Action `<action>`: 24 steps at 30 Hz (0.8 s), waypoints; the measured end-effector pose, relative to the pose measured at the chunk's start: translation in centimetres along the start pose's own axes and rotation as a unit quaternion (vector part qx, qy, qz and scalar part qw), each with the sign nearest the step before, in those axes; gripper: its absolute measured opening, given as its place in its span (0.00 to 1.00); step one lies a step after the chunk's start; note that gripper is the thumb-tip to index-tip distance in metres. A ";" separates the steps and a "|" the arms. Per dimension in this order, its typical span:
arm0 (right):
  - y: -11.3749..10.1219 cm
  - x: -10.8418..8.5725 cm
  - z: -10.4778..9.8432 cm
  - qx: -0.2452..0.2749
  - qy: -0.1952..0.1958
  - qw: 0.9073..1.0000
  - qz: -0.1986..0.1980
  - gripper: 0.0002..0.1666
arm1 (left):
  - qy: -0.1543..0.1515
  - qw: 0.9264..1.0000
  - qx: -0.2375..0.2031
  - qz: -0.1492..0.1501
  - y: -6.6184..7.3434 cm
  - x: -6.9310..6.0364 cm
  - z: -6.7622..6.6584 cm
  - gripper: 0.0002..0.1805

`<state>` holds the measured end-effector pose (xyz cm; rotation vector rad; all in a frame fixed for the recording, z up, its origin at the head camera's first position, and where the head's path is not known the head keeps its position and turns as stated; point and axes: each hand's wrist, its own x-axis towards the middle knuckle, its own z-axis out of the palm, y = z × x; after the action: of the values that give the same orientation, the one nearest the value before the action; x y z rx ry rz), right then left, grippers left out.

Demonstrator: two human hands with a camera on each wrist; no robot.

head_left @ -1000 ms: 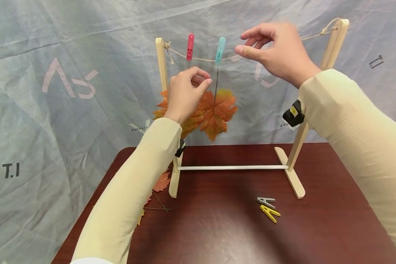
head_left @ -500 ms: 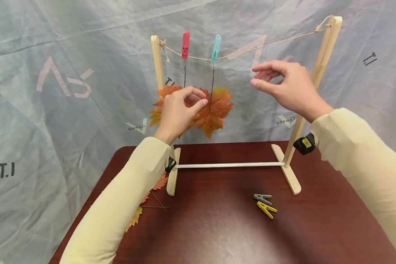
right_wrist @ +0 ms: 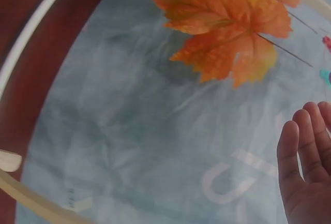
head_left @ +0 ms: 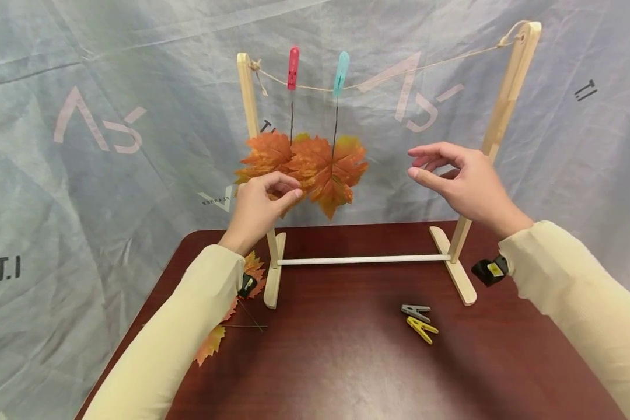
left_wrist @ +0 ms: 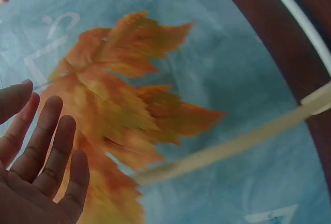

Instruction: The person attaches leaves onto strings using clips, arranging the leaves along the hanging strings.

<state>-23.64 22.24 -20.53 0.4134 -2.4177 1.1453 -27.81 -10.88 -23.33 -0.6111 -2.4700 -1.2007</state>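
Observation:
Two orange artificial maple leaves hang by dark stems from a string tied between two wooden posts. A red clothespin clips the left leaf; a light blue clothespin clips the right leaf. My left hand hovers before the lower part of the left leaf, fingers relaxed, holding nothing. In the left wrist view its spread fingers overlap the leaves; contact cannot be told. To the right of the leaves, near the right post, my right hand is in the air with loosely bent fingers and holds nothing.
A grey clothespin and a yellow clothespin lie on the dark red table. More leaves lie at the left, partly behind my left sleeve. A white rod joins the stand's feet. Grey cloth hangs behind.
Both hands have come down from near the string, the right one most, and they have moved farther apart. The clipped leaves still hang in place. The head view has shifted slightly.

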 end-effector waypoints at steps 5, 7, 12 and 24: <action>1.4 -1.4 0.4 0.008 -0.009 1.000 0.020 0.20 | -0.014 0.999 0.019 -0.022 -2.2 -1.2 -0.7 0.10; 2.1 -2.0 0.4 0.006 -0.013 0.999 0.029 0.20 | -0.018 0.999 0.032 -0.023 -3.0 -1.7 -1.0 0.10; 3.9 -3.6 0.5 -0.004 -0.028 0.998 0.048 0.20 | -0.028 0.997 0.058 -0.032 -4.6 -3.0 -1.2 0.10; 7.6 -7.0 0.9 -0.027 -0.052 0.997 0.040 0.18 | -0.040 0.993 0.075 -0.084 -8.3 -6.5 -1.0 0.09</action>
<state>-21.14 26.77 -29.50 0.3722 -2.5702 1.1148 -26.43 -17.77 -31.24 -0.4254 -2.6953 -1.0530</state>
